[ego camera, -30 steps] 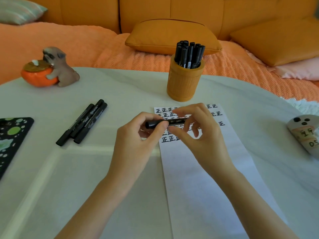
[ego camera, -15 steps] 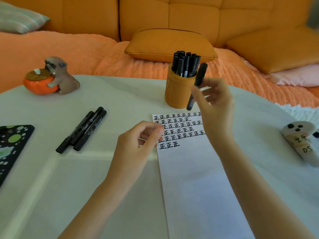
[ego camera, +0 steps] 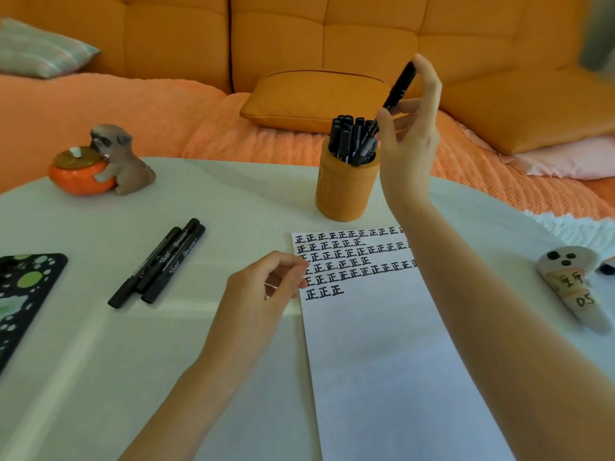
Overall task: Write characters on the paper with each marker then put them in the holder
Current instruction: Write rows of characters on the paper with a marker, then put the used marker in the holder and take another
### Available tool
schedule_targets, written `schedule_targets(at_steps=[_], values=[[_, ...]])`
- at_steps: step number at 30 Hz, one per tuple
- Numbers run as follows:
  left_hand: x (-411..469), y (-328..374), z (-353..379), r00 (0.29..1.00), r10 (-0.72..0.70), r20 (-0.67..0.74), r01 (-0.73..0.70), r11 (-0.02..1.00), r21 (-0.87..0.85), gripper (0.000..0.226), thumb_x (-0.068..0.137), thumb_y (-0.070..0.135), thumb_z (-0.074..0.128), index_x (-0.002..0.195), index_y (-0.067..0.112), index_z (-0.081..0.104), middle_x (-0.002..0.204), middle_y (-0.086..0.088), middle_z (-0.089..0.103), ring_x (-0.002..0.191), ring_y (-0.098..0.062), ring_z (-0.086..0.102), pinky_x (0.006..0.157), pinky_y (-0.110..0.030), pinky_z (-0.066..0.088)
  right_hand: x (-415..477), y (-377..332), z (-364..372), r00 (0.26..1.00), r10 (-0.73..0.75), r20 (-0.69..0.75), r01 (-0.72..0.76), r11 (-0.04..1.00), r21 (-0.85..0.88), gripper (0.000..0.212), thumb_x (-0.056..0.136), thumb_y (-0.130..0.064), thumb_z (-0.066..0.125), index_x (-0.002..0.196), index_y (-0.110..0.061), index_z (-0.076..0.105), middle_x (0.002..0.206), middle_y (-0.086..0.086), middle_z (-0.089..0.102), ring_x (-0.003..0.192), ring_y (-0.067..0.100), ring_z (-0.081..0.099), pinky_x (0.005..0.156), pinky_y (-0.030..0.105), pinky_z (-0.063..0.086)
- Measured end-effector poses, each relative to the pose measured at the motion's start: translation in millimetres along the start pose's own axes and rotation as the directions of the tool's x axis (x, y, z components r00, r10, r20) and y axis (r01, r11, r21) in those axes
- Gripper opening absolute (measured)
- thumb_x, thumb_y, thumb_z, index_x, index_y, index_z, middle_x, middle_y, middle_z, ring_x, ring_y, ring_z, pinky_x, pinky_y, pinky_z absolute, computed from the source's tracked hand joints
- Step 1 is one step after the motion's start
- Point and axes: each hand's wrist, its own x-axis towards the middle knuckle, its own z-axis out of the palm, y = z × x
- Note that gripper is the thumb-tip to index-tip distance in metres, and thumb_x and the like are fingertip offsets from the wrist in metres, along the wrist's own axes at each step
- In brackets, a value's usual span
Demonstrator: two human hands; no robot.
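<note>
R hand pinches marker btwn thumb & fingers, higher than 0.5 s ago. Marker's lower end has gone from beside holder into its mouth, among the others there, body tilted right. L hand unchanged: fingers loosely curled, holding nothing, at paper's left edge. 3 spare markers lie as before, well left on table.

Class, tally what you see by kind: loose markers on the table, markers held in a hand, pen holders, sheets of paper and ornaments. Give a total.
Loose markers on the table: 3
Marker in the right hand: 1
Pen holder: 1
Sheet of paper: 1
Ornaments: 2 (dog figurine, white ghost figure)
Total: 8
</note>
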Motion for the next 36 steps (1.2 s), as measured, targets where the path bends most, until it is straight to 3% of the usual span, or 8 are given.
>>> schedule_targets(at_steps=[8,14,16,19,23,27,31,36], values=[[0.9,-1.9,-2.7,1.000,0.012,-0.001,-0.012,1.000,0.018,0.011,0.090,0.021,0.057,0.088,0.028,0.066,0.076,0.016,0.068,0.068,-0.002,0.062,0.062,-0.009,0.043,-6.1,20.4,5.0,0.983,0.048,0.179,-0.023,0.990,-0.139,0.049,0.092,-0.008,0.055,0.138,-0.015,0.042,0.097,0.002,0.057,0.078,0.005,0.052,0.068,0.011,0.042],[1.1,-4.1,-4.5,1.000,0.017,-0.009,-0.017,0.999,0.042,0.012,0.091,0.022,0.057,0.088,0.029,0.066,0.076,0.017,0.068,0.068,-0.001,0.062,0.061,-0.008,0.042,-3.6,25.8,3.7,0.973,0.051,0.225,-0.005,0.980,-0.200,0.047,0.092,-0.010,0.055,0.137,-0.020,0.044,0.110,0.010,0.051,0.082,0.011,0.050,0.066,0.010,0.041],[0.9,-4.4,-4.4,1.000,0.015,-0.010,-0.015,0.999,0.046,0.012,0.091,0.022,0.057,0.088,0.029,0.066,0.076,0.018,0.068,0.068,-0.001,0.062,0.061,-0.009,0.043,-1.2,25.9,6.6,0.957,0.058,0.283,0.013,0.970,-0.243,0.041,0.092,-0.011,0.056,0.132,-0.018,0.051,0.109,0.007,0.047,0.082,0.012,0.048,0.067,0.015,0.044],[1.2,-5.2,-4.6,1.000,0.015,-0.012,-0.015,0.998,0.056,0.012,0.091,0.023,0.056,0.088,0.030,0.066,0.076,0.018,0.068,0.068,-0.001,0.062,0.061,-0.010,0.043,-8.1,30.4,9.5,0.927,0.066,0.370,0.057,0.948,-0.312,0.037,0.089,-0.012,0.059,0.126,-0.013,0.056,0.110,0.010,0.045,0.095,0.021,0.049,0.078,0.037,0.051],[3.2,-5.8,-6.7,1.000,0.021,-0.021,-0.020,0.997,0.076,0.013,0.091,0.022,0.056,0.087,0.031,0.065,0.075,0.019,0.068,0.068,-0.001,0.062,0.061,-0.009,0.043,-21.3,36.5,6.7,0.937,0.070,0.341,0.065,0.928,-0.367,0.047,0.091,-0.008,0.055,0.137,-0.013,0.049,0.117,0.018,0.045,0.111,0.030,0.041,0.092,0.026,0.035],[3.8,-9.1,-11.4,0.998,0.008,-0.056,-0.002,0.995,0.103,0.014,0.091,0.022,0.057,0.088,0.032,0.066,0.074,0.017,0.068,0.070,0.000,0.062,0.061,-0.007,0.042,-32.3,30.4,-0.1,0.935,0.093,0.343,0.022,0.948,-0.317,0.061,0.092,-0.010,0.053,0.147,-0.014,0.030,0.118,0.017,0.042,0.110,0.026,0.038,0.094,0.023,0.025],[5.5,-14.1,-21.3,0.991,0.020,-0.135,0.018,0.963,0.269,0.013,0.091,0.020,0.056,0.095,0.027,0.066,0.086,0.014,0.066,0.077,-0.002,0.059,0.069,-0.016,0.044,-58.0,11.4,-13.8,0.929,0.116,0.353,-0.031,0.971,-0.239,0.046,0.093,-0.010,0.052,0.138,-0.010,0.043,0.116,0.012,0.044,0.106,0.021,0.045,0.089,0.026,0.038],[10.4,-25.5,-42.3,0.971,0.077,-0.226,0.081,0.784,0.615,0.023,0.091,0.015,0.055,0.113,0.016,0.062,0.115,-0.002,0.060,0.109,-0.024,0.052,0.092,-0.033,0.039,-107.6,-25.4,-39.2,0.856,0.235,0.460,-0.174,0.970,-0.170,0.019,0.094,-0.008,0.055,0.110,-0.013,0.063,0.100,-0.006,0.052,0.080,0.008,0.052,0.066,0.010,0.039]])
